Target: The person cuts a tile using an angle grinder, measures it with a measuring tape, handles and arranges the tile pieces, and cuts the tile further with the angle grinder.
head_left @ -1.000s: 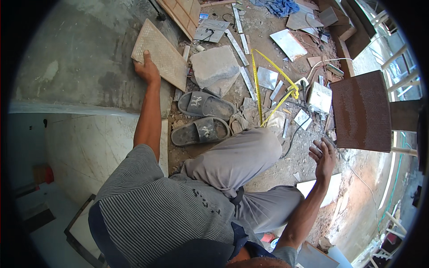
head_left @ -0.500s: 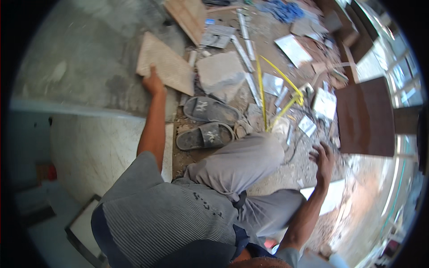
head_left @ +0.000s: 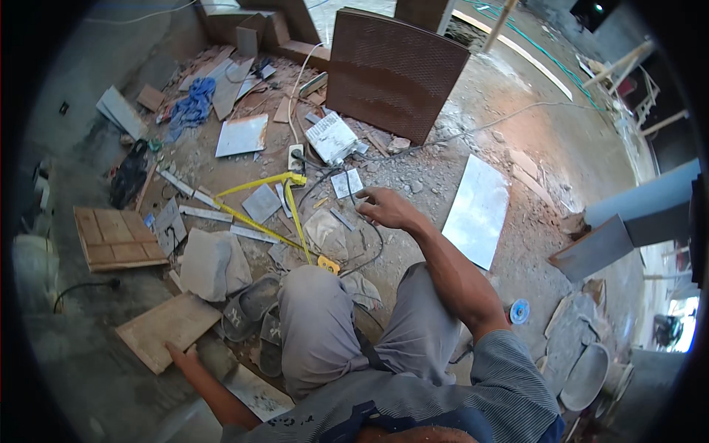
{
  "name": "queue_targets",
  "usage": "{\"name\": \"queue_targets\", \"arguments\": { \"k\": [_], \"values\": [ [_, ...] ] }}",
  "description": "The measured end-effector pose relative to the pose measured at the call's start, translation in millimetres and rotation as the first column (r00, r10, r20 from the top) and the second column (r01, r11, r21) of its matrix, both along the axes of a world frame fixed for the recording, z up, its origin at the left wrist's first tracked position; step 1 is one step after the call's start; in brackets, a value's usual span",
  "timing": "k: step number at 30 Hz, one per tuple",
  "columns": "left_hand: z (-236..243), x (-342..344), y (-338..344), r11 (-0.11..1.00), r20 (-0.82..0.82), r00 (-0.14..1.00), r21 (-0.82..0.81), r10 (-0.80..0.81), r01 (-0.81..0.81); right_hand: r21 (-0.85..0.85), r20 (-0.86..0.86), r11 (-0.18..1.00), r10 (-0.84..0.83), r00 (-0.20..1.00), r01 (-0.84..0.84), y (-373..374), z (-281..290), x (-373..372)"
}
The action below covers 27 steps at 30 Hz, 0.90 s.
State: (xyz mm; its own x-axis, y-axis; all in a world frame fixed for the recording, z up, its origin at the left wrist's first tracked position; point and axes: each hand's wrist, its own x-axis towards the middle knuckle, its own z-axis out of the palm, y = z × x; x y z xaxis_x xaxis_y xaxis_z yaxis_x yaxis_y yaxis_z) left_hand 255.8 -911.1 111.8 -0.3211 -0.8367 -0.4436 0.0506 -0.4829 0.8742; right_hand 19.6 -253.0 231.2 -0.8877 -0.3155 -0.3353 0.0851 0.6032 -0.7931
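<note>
A tan tile lies at the lower left, with my left hand closed on its near edge, thumb on the upper face. My right hand reaches out in front of my knees, holding nothing, its fingers loosely bent and apart. Nearest to it is a small white tile piece; a dark cable runs just below. A yellow tape measure sits beyond my knee, its long yellow blade pulled out and bent. More tan tiles rest beyond the one I hold.
A stone block and dark slippers lie by my left leg. Ahead are a white power strip, a brown panel and tile scraps. A large white tile and a blue-faced disc lie to the right.
The view has swung to the right, so the scene sits differently in the picture. My left hand keeps its hold on the tile. My right hand is now near the small white tile piece.
</note>
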Motion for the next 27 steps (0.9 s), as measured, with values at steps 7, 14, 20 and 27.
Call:
{"name": "queue_targets", "arguments": {
  "k": [7, 14, 20, 27],
  "values": [
    [1, 8, -7, 0.982, 0.047, 0.997, 0.177, -0.068, 0.059, 0.031, -0.118, 0.999, 0.028, 0.993, -0.024, -2, 4, 10],
    [-5, 11, 22, 0.976, -0.019, 1.0, 0.217, 0.01, -0.006, 0.035, -0.172, 0.999, 0.022, 0.985, -0.016, 15, -2, 6],
    [-11, 35, 37, 0.986, 0.015, 0.992, -0.114, 0.125, -0.123, 0.031, -0.128, 0.998, 0.051, 0.99, -0.047, -15, -7, -7],
    [53, -24, 56, 0.962, -0.027, 0.984, -0.207, 0.177, -0.178, -0.084, 0.007, 0.995, -0.044, 0.999, 0.044, -5, 7, 6]
  ]
}}
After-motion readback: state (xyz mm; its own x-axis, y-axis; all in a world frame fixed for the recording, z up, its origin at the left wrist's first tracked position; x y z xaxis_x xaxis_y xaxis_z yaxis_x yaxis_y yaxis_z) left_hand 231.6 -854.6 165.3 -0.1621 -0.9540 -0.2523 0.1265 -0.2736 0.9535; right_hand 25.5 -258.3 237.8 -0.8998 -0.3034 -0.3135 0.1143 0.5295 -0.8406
